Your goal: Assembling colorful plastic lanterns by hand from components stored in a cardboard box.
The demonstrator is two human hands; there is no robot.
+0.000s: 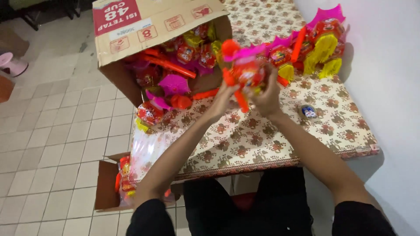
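Both hands, left hand and right hand, pinch a light, crinkly toy packet; its stiff orange stick at 6 o'clock probably grips best.

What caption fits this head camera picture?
Both hands, left and right, hold a toy beside a tipped box.

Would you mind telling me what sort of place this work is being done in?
Probably a home or small workshop used for assembling toys: a patterned tablecloth, a tipped cardboard box spilling colourful plastic toys, and a white tiled floor.
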